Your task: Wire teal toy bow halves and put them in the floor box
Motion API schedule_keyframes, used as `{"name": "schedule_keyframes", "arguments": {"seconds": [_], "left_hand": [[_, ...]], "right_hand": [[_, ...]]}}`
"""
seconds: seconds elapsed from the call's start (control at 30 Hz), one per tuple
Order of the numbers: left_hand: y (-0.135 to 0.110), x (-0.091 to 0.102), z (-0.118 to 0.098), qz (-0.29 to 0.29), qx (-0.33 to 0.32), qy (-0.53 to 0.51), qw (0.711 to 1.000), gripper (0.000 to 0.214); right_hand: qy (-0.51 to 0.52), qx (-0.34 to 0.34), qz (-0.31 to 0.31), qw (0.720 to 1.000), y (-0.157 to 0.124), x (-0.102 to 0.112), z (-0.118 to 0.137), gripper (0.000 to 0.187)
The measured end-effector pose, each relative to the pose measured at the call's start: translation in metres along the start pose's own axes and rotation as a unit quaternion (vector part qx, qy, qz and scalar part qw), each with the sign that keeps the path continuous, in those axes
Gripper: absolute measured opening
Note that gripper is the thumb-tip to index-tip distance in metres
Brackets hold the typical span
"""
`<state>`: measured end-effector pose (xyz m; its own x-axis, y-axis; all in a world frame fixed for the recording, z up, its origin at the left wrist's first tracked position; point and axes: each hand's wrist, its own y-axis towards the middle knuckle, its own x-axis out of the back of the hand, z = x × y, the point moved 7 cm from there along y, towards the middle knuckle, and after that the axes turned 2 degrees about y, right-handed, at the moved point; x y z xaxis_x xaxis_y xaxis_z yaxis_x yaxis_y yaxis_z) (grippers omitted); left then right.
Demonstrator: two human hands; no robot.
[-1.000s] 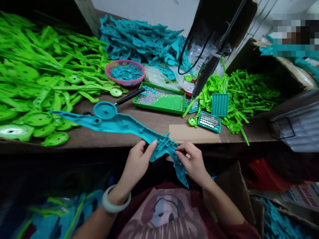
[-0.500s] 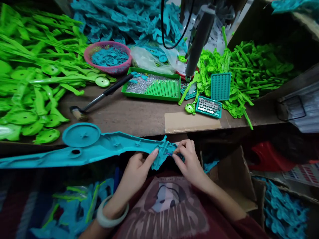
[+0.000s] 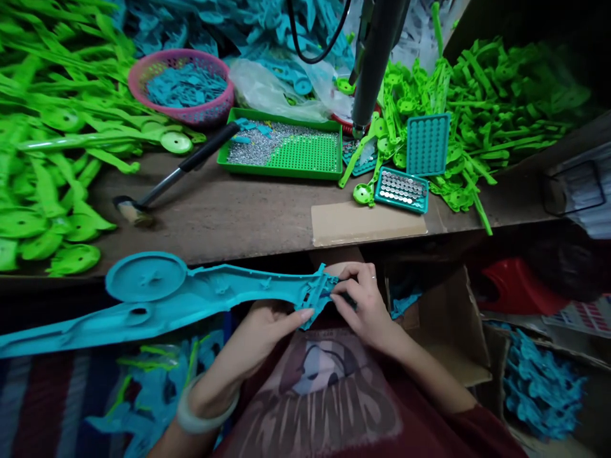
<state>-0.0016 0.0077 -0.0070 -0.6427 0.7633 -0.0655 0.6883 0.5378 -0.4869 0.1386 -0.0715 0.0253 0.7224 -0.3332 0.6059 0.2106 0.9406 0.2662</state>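
Note:
A long teal plastic shell point(image 3: 205, 296) with a round disc at its left lies across my lap, its hollow ribbed side up. My left hand point(image 3: 270, 327) grips its right part, thumb on top and the other fingers hidden underneath. At the shell's right end, my right hand point(image 3: 360, 299) is closed in a pinch against the teal part. The tips of those fingers cover whatever small thing they may hold. A pale bangle point(image 3: 205, 416) circles my left wrist.
A green tray point(image 3: 281, 168) of small metal pieces, a hammer point(image 3: 176, 175) and a small teal tray of metal discs point(image 3: 401, 191) stand on the bench. Lime-green parts point(image 3: 52, 146) heap up left and right. A dark machine arm point(image 3: 375, 70) hangs over the bench. Cardboard boxes point(image 3: 442, 331) stand at right.
The shell's left end has dropped and its right end has shifted slightly right, my left hand moving with it. My right hand stays pinched at the right end. The camera view has tilted a little.

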Motion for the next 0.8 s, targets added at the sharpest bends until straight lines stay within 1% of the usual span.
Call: {"name": "schedule_keyframes", "arguments": {"seconds": [0.07, 0.13, 0.3, 0.43, 0.63, 0.8], "left_hand": [[0.0, -0.002, 0.003, 0.01, 0.001, -0.004, 1.0, 0.019], [0.0, -0.004, 0.002, 0.009, 0.001, -0.006, 1.0, 0.02], [0.0, -0.008, -0.003, -0.032, 0.007, -0.029, 0.999, 0.021], [0.001, -0.011, 0.003, -0.046, 0.018, -0.047, 0.998, 0.023], [0.002, -0.011, 0.013, -0.033, 0.016, -0.06, 0.997, 0.026], [0.002, -0.01, 0.019, -0.041, 0.017, -0.065, 0.997, 0.029]], "right_hand": [[0.033, -0.035, -0.004, 0.999, -0.003, -0.002, -0.002, 0.004], [0.044, -0.062, -0.014, 0.997, -0.007, -0.005, -0.002, 0.005], [0.048, -0.112, -0.063, 0.991, -0.017, -0.01, -0.002, 0.007], [0.043, -0.148, -0.087, 0.984, -0.023, -0.009, -0.006, 0.009], [0.061, -0.194, -0.065, 0.977, -0.025, -0.01, -0.013, 0.013], [0.071, -0.199, -0.054, 0.976, -0.024, -0.012, -0.016, 0.012]]}}
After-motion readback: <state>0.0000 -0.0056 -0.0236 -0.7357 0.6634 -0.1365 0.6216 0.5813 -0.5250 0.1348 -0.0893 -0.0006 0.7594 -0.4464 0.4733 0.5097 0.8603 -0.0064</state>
